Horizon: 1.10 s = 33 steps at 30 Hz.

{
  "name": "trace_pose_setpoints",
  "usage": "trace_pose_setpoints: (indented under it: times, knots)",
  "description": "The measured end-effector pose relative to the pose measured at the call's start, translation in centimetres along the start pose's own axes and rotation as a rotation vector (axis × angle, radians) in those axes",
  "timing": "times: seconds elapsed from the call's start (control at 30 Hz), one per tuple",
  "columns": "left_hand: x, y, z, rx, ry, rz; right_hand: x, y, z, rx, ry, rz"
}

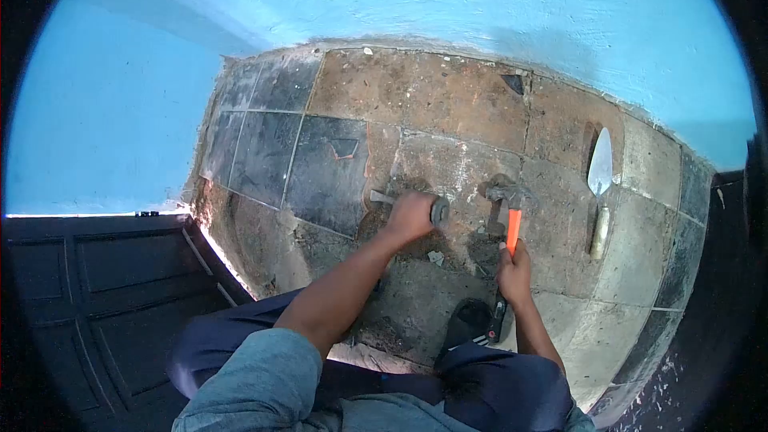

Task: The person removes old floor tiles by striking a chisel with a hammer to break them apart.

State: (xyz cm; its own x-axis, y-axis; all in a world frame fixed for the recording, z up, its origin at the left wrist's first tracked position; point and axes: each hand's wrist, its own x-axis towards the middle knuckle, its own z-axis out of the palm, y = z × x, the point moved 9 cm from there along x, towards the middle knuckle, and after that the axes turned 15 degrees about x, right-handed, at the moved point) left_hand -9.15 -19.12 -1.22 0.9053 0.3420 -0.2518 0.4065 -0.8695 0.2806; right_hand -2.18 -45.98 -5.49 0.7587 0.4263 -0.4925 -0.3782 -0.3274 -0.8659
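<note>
My left hand is closed around a chisel, held low over the floor. Its flat blade points left toward the edge of a dark tile, and its round dark butt end sticks out on the right of my fist. My right hand grips a claw hammer by its orange and black handle. The metal hammer head is a little to the right of the chisel's butt, apart from it. Rough brown floor shows under both tools.
A trowel lies on the floor at the right. Dark tiles remain along the left and right edges. Blue walls border the floor, and a dark panelled door stands at the left. My shoe is close below the hammer.
</note>
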Motion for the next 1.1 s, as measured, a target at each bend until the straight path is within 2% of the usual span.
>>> trace_pose_setpoints:
  times: [0.1, 0.17, 0.23, 0.33, 0.4, 0.5, 0.53, 0.6, 0.67, 0.73, 0.83, 0.93, 1.0, 1.1]
  knots:
    - [-0.1, -1.4, -1.5, 0.040, 0.111, 0.032, 0.0, -0.2, 0.7, 0.056, -0.049, -0.065]
    - [-0.1, -1.9, -1.8, -0.028, 0.118, 0.029, 0.2, 0.2, 0.3, 0.082, -0.043, -0.076]
    - [0.1, -1.9, -2.2, -0.047, 0.129, 0.027, -0.2, -2.8, -1.0, 0.077, 0.014, -0.035]
    - [0.2, -1.9, -2.2, -0.045, 0.128, 0.047, -1.5, -10.7, -3.5, 0.247, 0.163, -0.029]
    - [0.0, -2.1, -1.9, -0.093, 0.092, 0.093, -1.6, -14.7, -5.9, 0.372, 0.234, -0.344]
    - [-0.4, -2.3, -2.0, -0.078, 0.104, 0.080, -4.0, -20.7, -7.4, 0.528, 0.364, -0.667]
    - [-0.3, -2.4, -2.0, -0.097, 0.103, 0.074, -4.9, -21.9, -6.6, 0.587, 0.379, -0.719]
    - [-0.1, -2.6, -2.1, -0.135, 0.102, 0.059, -5.3, -19.0, -4.6, 0.549, 0.290, -0.772]
    - [0.3, -3.0, -2.7, -0.151, 0.116, 0.022, -5.5, -12.0, 0.1, 0.388, 0.248, -0.606]
    - [0.0, -3.1, -2.8, -0.115, 0.107, 0.014, -5.5, -4.5, 6.4, -0.550, -0.012, -0.586]
    - [0.0, -2.9, -2.7, -0.043, 0.081, 0.022, -4.3, -4.0, 6.7, -0.219, -0.168, -0.114]
    - [0.3, -2.7, -2.5, -0.083, 0.099, -0.005, -3.0, -5.2, 3.9, -0.086, -0.103, -0.209]
    - [0.6, -2.7, -2.0, -0.082, 0.131, 0.019, -2.7, -7.6, 0.8, 0.252, 0.012, -0.067]
    - [0.6, -2.4, -2.2, -0.045, 0.132, 0.031, -2.6, -15.5, -4.9, 0.424, 0.238, -0.362]
